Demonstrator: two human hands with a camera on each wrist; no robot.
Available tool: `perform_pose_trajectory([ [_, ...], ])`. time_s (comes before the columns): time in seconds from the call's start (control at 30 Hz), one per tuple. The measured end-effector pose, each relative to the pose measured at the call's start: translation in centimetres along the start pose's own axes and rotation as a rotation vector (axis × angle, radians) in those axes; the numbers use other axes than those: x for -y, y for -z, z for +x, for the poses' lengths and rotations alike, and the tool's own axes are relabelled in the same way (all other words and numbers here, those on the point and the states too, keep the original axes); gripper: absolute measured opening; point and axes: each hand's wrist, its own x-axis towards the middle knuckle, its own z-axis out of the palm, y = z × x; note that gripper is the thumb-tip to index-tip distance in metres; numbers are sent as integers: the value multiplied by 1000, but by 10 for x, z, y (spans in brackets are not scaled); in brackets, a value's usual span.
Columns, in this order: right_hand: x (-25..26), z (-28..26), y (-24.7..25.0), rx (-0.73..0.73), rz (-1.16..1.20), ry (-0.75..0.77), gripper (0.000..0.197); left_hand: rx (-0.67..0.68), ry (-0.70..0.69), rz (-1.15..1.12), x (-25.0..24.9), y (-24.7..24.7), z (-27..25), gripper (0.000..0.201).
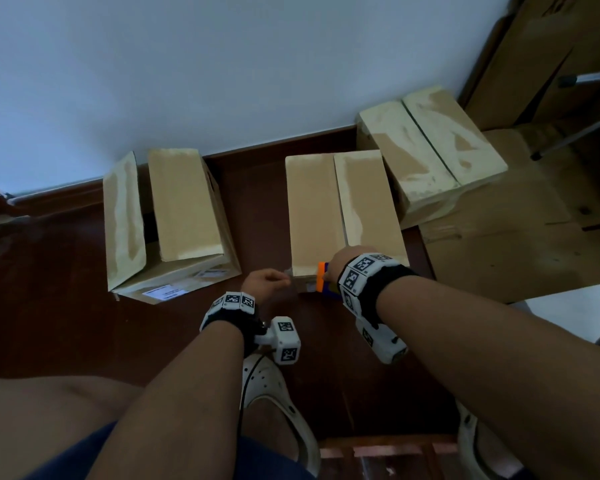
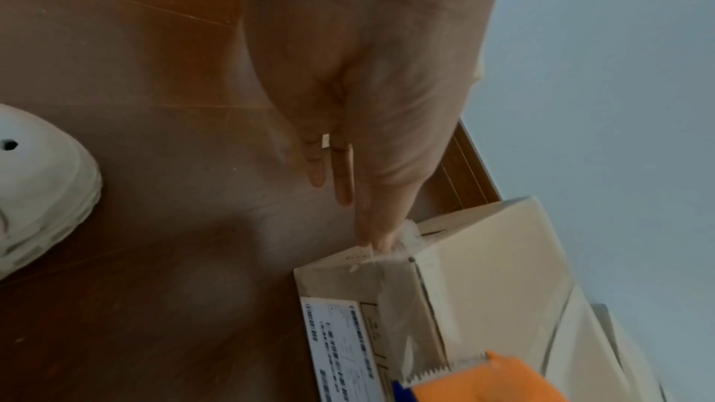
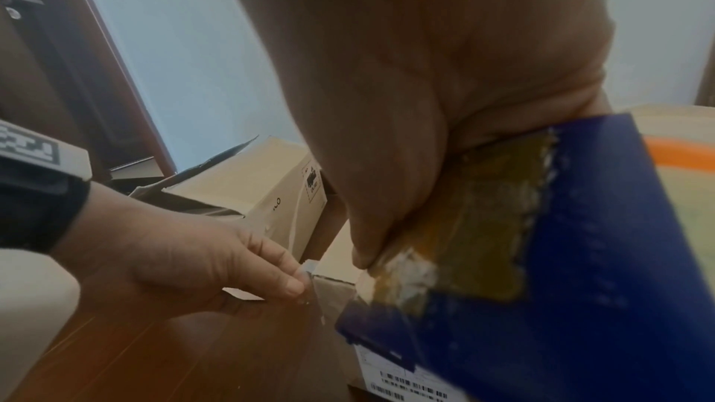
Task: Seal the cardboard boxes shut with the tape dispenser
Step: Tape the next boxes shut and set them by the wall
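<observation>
Three cardboard boxes stand on the dark wood floor by the wall. The middle box point(image 1: 340, 209) has both top flaps down. My right hand point(image 1: 336, 265) grips the orange and blue tape dispenser point(image 1: 321, 277) at that box's near edge. In the right wrist view its blue body point(image 3: 561, 256) fills the lower right. My left hand point(image 1: 267, 280) pinches the loose tape end point(image 3: 309, 265) at the box's near left corner. Clear tape point(image 2: 390, 301) runs across the front face to the dispenser's toothed blade point(image 2: 445, 373). The left box point(image 1: 174, 209) has one flap raised.
The right box point(image 1: 430, 150) sits on flattened cardboard point(image 1: 499, 244) with its flaps down. A metal tripod leg point(image 1: 575, 133) slants in at the far right. My white clogs point(image 1: 267, 386) are on the floor just below my hands. The white wall runs close behind the boxes.
</observation>
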Motion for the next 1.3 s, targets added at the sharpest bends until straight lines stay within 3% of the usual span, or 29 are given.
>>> perform_pose_trajectory([
  [0.17, -5, -1, 1, -26, 50, 53, 40, -26, -20, -73, 3, -4, 2, 10],
  [0.33, -3, -10, 6, -21, -70, 107, 39, -36, 53, -343, 5, 3, -5, 34],
  [0.43, -3, -15, 9, -28, -102, 126, 39, -26, 115, -406, 9, 10, -7, 25],
  [0.6, -3, -12, 6, -40, -54, 104, 40, 24, 77, -285, 5, 4, -6, 16],
  [0.9, -4, -12, 6, -47, -100, 119, 38, -115, -14, -54, 1, -6, 0, 6],
  [1.13, -6, -3, 1, -69, -78, 91, 39, -241, -57, 208, -16, -16, -2, 18],
  [1.3, -7, 0, -1, -67, -20, 76, 39, -217, -32, 365, -29, -21, -6, 29],
])
